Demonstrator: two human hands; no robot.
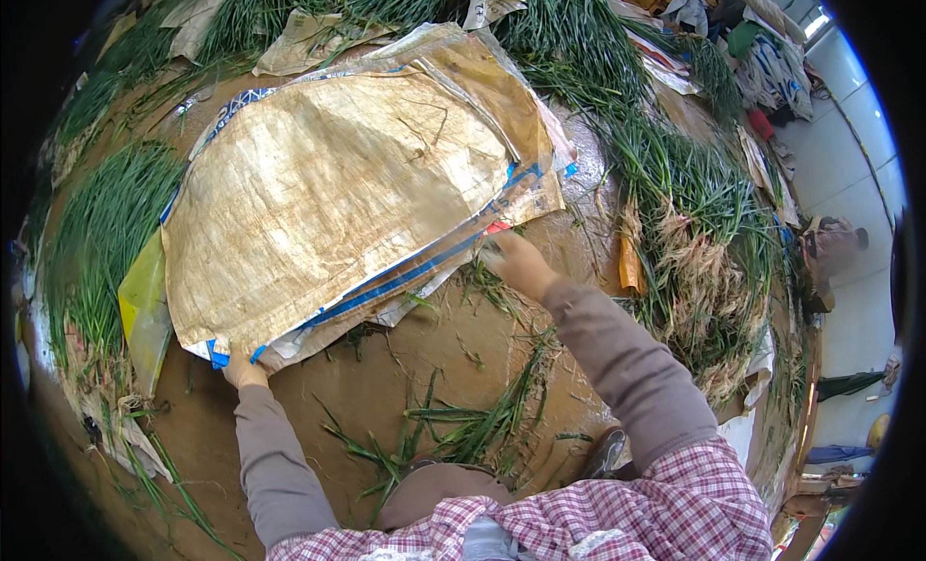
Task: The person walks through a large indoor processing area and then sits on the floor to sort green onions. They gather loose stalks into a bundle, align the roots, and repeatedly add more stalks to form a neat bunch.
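A stack of flattened woven plastic sacks (325, 206) lies before me, the top one tan and stained, with blue-printed edges of others showing beneath. My left hand (244, 369) grips the stack's near left corner, the thumb on top and the other fingers hidden below. At the near right edge, beside a small red patch, is my right hand (522, 264). Its fingers are blurred, so whether they pinch a sack edge is unclear.
Bundles of green onions with pale roots (694, 271) lie on the right. More leafy bundles (108, 235) stand left and behind. Loose green leaves (470, 423) litter the wet brown floor (340, 409). A yellow plastic sheet (147, 308) touches the stack's left side. White tiles (846, 177) cover the right wall.
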